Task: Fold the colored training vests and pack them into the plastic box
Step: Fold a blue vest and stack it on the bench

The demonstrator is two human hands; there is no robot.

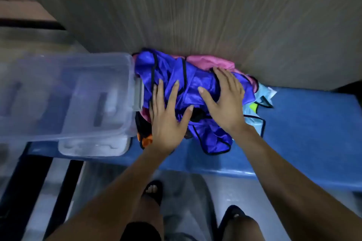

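Flat, both hands (166, 117) (225, 101) press vests (195, 80) beside the box (129, 84).

The upper half of the frame is filled by a grey-beige wall (215, 15) marked with fine vertical streaks. A blue surface (305, 135) is set against it across the middle right. Black legs (64, 191) are seen under the surface at lower left. A pale grey floor (254, 201) is shown below. The light is dim.
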